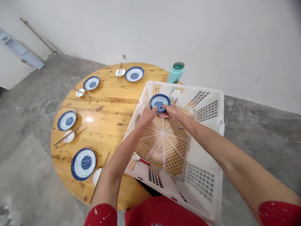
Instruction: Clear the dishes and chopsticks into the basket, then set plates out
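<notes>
A short stack of blue-and-white plates (160, 102) is at the far left corner of a white plastic crate (205, 147). My left hand (148, 115) grips the stack's near left edge, thumb on top. On the near right edge, my right hand (171, 112) has its thumb above and its fingers underneath. Whether the stack still touches the crate floor I cannot tell. Beside the near left inner wall, a white item with a red part (144, 161) lies in the crate.
The crate rests partly on a round wooden table (105, 121). Several settings ring the table's left side, each with a blue-rimmed plate (84, 164), a small white dish (69, 136) and chopsticks (100, 177). A turquoise bottle (175, 74) stands behind the crate, near the white wall (188, 37).
</notes>
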The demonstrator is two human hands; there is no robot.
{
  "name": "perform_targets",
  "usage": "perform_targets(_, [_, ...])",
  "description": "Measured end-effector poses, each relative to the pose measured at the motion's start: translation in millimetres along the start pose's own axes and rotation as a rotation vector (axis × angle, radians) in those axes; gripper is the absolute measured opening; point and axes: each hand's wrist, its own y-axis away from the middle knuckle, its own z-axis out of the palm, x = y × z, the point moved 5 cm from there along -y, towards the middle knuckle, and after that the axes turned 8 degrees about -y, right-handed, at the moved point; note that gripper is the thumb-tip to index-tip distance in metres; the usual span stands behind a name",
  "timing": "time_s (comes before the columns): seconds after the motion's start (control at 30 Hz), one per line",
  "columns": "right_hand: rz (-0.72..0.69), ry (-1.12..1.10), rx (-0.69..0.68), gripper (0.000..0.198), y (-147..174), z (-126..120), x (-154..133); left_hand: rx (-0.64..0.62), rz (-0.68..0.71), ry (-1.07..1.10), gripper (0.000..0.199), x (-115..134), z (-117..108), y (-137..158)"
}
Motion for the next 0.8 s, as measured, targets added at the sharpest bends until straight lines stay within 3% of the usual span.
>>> perform_targets(0.1, [-0.003,-0.040,-0.005,0.019,-1,0,4,0.066,0.197,-0.024,0.046,7,-29,34])
perform_targets(0.2, [-0.005,-0.029,-0.005,0.022,5,-1,5,0.236,0.343,-0.015,0.042,0,-71,74])
perform_targets(0.33, [-0.014,0.008,0.013,0.029,27,-7,1,0.467,0.463,-0.013,0.035,-34,-130,132])
perform_targets(0.47, [-0.050,0.102,0.058,0.030,55,-27,-1,0.662,0.439,-0.027,0.036,-79,-174,186])
perform_targets(0.63, [-0.146,0.150,0.080,0.012,99,-56,0,0.814,0.354,0.005,0.035,-121,-192,235])
perform_targets(0.8, [-0.374,-0.009,0.183,0.010,183,-78,19,0.852,0.375,0.038,0.034,-141,-183,259])
